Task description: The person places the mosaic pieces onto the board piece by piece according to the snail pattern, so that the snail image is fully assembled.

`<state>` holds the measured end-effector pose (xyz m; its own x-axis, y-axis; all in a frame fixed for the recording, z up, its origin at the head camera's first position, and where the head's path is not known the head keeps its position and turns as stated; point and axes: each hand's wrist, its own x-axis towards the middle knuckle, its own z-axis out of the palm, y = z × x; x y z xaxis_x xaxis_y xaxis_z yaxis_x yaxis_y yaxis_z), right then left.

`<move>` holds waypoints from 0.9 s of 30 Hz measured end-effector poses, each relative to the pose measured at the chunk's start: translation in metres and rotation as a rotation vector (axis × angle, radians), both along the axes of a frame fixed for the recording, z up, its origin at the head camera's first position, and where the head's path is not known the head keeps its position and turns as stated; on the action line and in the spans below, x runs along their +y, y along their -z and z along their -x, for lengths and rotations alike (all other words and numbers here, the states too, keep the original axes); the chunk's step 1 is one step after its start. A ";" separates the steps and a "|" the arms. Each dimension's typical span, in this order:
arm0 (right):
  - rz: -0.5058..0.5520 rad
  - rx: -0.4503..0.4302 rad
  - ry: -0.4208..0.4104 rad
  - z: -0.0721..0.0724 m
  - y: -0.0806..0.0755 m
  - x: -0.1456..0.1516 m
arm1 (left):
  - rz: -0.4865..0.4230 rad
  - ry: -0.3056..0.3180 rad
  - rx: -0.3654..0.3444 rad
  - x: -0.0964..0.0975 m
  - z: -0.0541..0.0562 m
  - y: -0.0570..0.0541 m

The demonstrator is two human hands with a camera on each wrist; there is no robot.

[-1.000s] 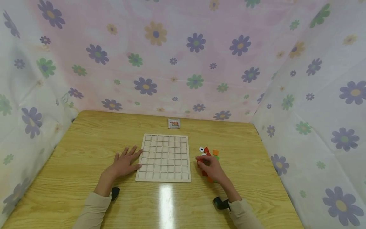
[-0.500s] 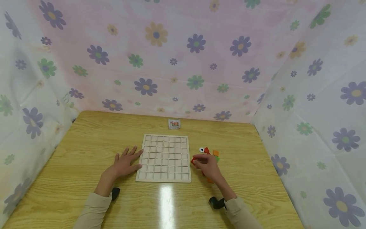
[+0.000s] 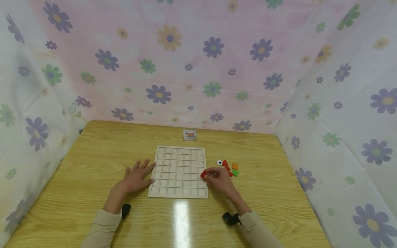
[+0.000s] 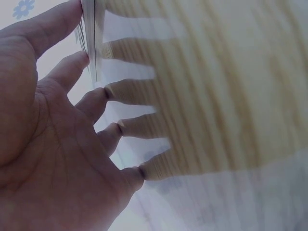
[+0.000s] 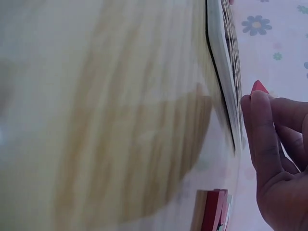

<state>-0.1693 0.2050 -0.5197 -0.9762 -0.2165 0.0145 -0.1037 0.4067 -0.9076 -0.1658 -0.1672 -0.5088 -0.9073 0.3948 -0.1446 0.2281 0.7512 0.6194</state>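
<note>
A wooden grid board (image 3: 178,172) with square cells lies on the table in the head view. My left hand (image 3: 135,178) rests flat and spread at its left side, thumb and index fingertip right at the rim; the left wrist view shows the fingertips down on the tabletop. My right hand (image 3: 221,179) pinches a red tile (image 3: 203,175) between thumb and fingers over the board's right edge. In the right wrist view only a pointed red corner (image 5: 259,87) of that tile shows past the fingertips.
Right of the board lie loose pieces: a white disc with a dark dot (image 3: 219,162), an orange square (image 3: 235,166), a green tile (image 3: 235,173) and several red ones, partly behind the right hand. A small picture card (image 3: 190,134) lies beyond the board. Flowered cloth surrounds the table.
My right hand has moved left with the red tile, from the loose pieces to the board's right edge. The left hand has stayed in place.
</note>
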 end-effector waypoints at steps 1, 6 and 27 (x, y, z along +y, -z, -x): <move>-0.005 -0.001 0.000 0.001 -0.001 -0.001 | -0.003 0.000 0.001 0.000 0.000 0.000; -0.035 0.014 0.026 0.006 -0.003 -0.007 | -0.013 0.000 0.007 -0.002 0.001 0.001; -0.108 0.093 0.044 0.037 0.002 -0.027 | 0.001 -0.003 0.007 -0.002 0.002 0.004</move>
<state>-0.2067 0.1783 -0.5221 -0.9803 -0.1788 0.0839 -0.1650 0.5078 -0.8455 -0.1680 -0.1688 -0.5123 -0.9093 0.3922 -0.1387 0.2305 0.7525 0.6169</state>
